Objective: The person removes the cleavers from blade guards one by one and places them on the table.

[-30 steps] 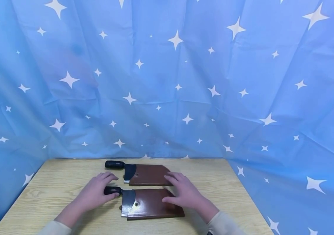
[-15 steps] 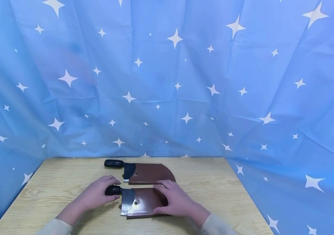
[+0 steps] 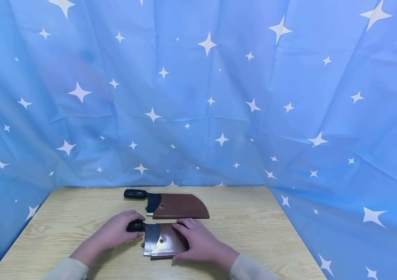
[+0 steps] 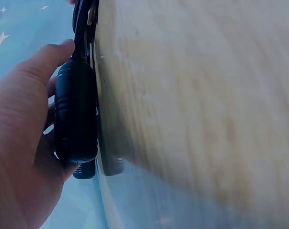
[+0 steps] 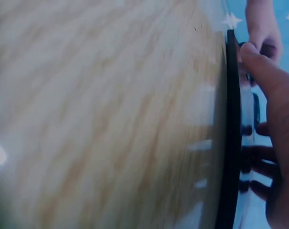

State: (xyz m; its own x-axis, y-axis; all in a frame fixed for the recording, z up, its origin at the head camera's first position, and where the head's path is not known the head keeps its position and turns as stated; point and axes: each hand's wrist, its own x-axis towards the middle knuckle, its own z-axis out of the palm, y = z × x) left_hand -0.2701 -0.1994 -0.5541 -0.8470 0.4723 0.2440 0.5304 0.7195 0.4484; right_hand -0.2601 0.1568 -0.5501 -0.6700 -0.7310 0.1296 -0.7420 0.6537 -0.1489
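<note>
A near cleaver (image 3: 152,238) lies on the wooden table in a glossy brown leather sheath (image 3: 170,243) with a snap button, its black handle (image 4: 77,109) pointing left. My left hand (image 3: 116,231) curls over that handle, thumb on the near side and fingers on the far side. My right hand (image 3: 198,243) arches with fingers spread over the right part of the sheath, thumb by its near edge and fingertips by its far edge. In the right wrist view, the fingertips sit right at the sheath surface. The sheath's right end is hidden under this hand.
Behind lies a second cleaver (image 3: 135,194), its brown sheath (image 3: 184,206) rounded at the right end and its handle also to the left. The wooden table (image 3: 254,229) ends at a blue star-printed curtain (image 3: 198,97) at the back and sides.
My right hand has slid left along the near sheath and come off the far sheath's end. The left hand has shifted slightly right over the handle. Both cleavers stay in place.
</note>
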